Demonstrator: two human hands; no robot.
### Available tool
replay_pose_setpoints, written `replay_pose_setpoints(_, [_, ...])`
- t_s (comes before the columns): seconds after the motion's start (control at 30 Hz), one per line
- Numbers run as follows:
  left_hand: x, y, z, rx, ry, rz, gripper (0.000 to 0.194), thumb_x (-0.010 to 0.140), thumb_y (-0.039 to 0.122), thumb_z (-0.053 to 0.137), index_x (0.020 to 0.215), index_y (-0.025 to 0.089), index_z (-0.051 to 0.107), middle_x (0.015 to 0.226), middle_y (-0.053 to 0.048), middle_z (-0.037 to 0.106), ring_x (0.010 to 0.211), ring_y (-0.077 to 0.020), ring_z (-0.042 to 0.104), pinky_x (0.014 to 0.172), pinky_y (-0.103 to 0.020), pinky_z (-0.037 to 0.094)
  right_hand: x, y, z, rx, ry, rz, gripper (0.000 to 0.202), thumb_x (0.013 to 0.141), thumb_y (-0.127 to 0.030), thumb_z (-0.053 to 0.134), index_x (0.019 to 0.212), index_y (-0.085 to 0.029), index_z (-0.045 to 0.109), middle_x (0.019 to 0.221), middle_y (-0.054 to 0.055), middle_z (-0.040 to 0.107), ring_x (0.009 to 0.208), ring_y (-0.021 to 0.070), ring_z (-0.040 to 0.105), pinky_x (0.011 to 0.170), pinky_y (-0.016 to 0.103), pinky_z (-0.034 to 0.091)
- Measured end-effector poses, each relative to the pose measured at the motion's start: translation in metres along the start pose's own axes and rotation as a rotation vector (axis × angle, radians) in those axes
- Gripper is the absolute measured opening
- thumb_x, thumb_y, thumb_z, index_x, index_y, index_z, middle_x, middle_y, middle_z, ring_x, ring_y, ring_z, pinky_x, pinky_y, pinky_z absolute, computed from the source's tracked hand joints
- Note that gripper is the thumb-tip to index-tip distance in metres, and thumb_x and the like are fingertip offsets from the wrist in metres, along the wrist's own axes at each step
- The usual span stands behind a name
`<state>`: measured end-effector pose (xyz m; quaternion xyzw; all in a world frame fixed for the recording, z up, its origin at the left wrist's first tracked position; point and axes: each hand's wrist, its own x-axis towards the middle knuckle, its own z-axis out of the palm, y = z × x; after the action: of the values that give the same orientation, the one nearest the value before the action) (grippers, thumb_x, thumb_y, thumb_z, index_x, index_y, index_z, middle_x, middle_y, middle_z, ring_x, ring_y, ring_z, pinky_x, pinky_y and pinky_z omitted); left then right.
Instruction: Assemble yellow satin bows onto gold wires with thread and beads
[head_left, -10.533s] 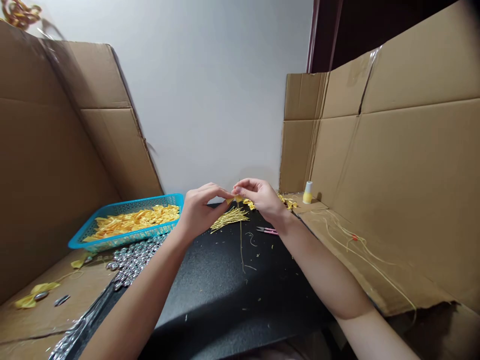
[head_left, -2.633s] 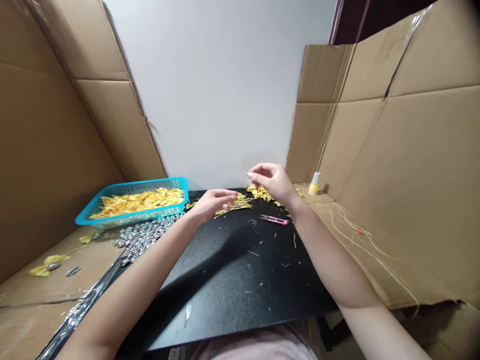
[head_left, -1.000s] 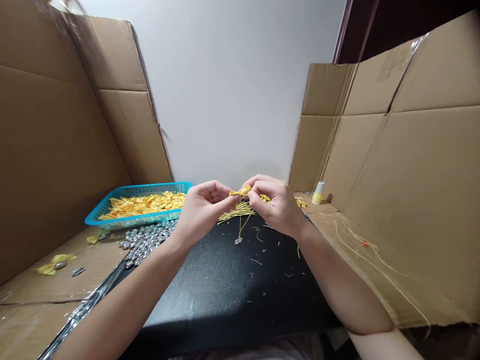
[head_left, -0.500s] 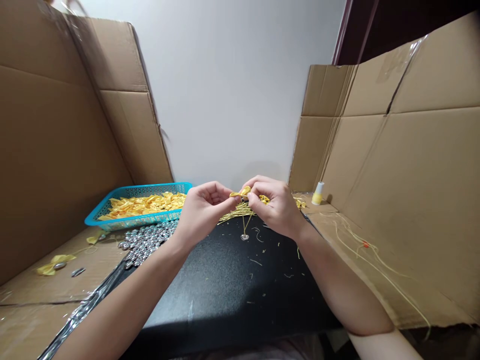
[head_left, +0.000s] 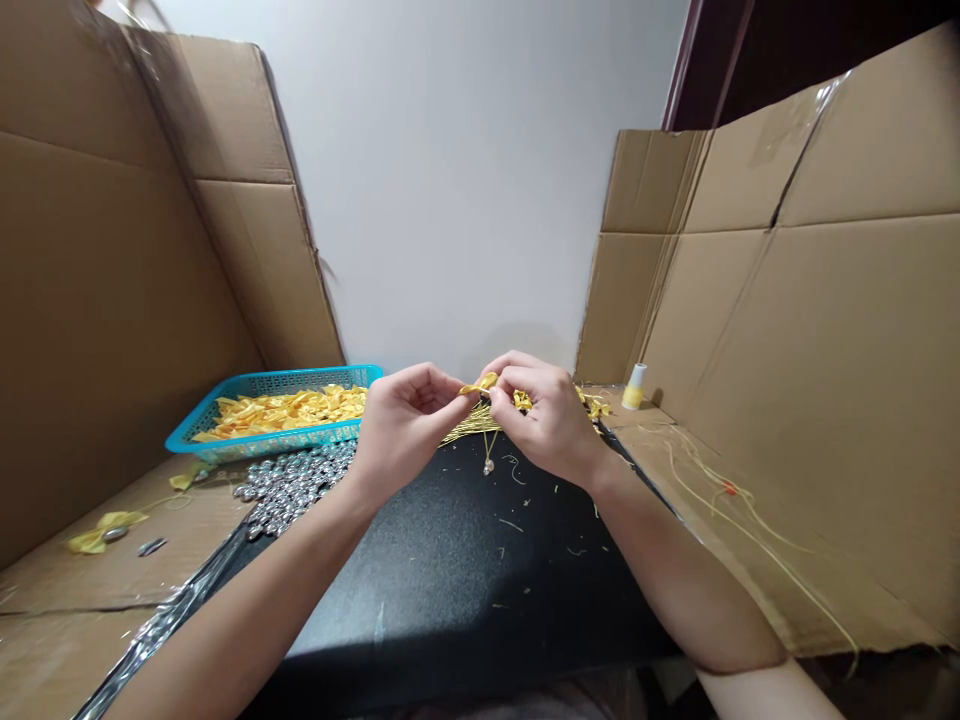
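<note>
A small yellow ribbon bow [head_left: 480, 384] is pinched between both hands above the far part of the black table. My left hand [head_left: 409, 415] is closed on the bow's left end with thumb and fingertips. My right hand [head_left: 541, 412] grips its other end, fingers curled and thumb near the middle. From the bow hangs a thin yellow cord, with a shiny silver bead [head_left: 489, 466] at its lower end, just over the table. Behind and below the hands lies a bundle of gold cords [head_left: 469, 425], partly hidden by them.
A blue basket [head_left: 180, 437] of yellow bows stands at the left, with many silver beads [head_left: 289, 490] before it. Cord scraps dot the black table [head_left: 450, 580]. A yellow-and-white spool [head_left: 634, 388] stands right, near loose cords [head_left: 720, 495]. Cardboard walls [head_left: 825, 330] flank both sides.
The hanging bead has turned and sits slightly higher. My right hand has shifted slightly left along the bow; my left hand has hardly moved.
</note>
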<state>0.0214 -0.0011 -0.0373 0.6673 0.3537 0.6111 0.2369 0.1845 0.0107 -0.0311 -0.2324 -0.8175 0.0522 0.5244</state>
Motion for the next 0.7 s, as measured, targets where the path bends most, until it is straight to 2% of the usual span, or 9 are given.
replay_pose_setpoints(0.23, [-0.006, -0.006, 0.002, 0.239, 0.136, 0.229, 0.012, 0.074, 0.023, 0.072, 0.068, 0.017, 0.064, 0.060, 0.001, 0.067, 0.053, -0.0091, 0.059, 0.050, -0.020, 0.048, -0.004, -0.004, 0.011, -0.123, 0.104, -0.125, 0.022, 0.085, -0.007, 0.044, 0.066, -0.020, 0.043, 0.087, 0.007, 0.059, 0.072, 0.0129, 0.054, 0.065, 0.029, 0.046])
replay_pose_setpoints(0.47, [-0.012, -0.013, 0.004, 0.281, 0.213, 0.397, 0.009, 0.078, 0.023, 0.070, 0.072, 0.019, 0.064, 0.065, 0.000, 0.068, 0.058, -0.0107, 0.061, 0.055, -0.023, 0.050, -0.010, -0.004, 0.024, -0.253, 0.251, -0.252, 0.018, 0.088, -0.008, 0.043, 0.076, -0.018, 0.050, 0.094, 0.012, 0.061, 0.087, 0.0197, 0.057, 0.079, 0.036, 0.051])
replay_pose_setpoints(0.57, [-0.013, -0.014, 0.006, 0.301, 0.231, 0.479, 0.010, 0.079, 0.021, 0.068, 0.071, 0.019, 0.063, 0.068, 0.000, 0.069, 0.060, -0.0110, 0.062, 0.058, -0.024, 0.053, -0.012, -0.003, 0.027, -0.247, 0.280, -0.265, 0.016, 0.088, -0.008, 0.043, 0.082, -0.019, 0.053, 0.097, 0.011, 0.061, 0.089, 0.0201, 0.057, 0.081, 0.037, 0.051])
replay_pose_setpoints(0.7, [-0.015, -0.013, 0.006, 0.369, 0.200, 0.616, 0.007, 0.081, 0.018, 0.066, 0.074, 0.020, 0.064, 0.072, -0.001, 0.072, 0.064, -0.0121, 0.066, 0.059, -0.024, 0.055, -0.014, -0.002, 0.029, -0.219, 0.291, -0.267, 0.016, 0.088, -0.008, 0.043, 0.086, -0.019, 0.054, 0.098, 0.010, 0.060, 0.089, 0.0196, 0.057, 0.079, 0.036, 0.051])
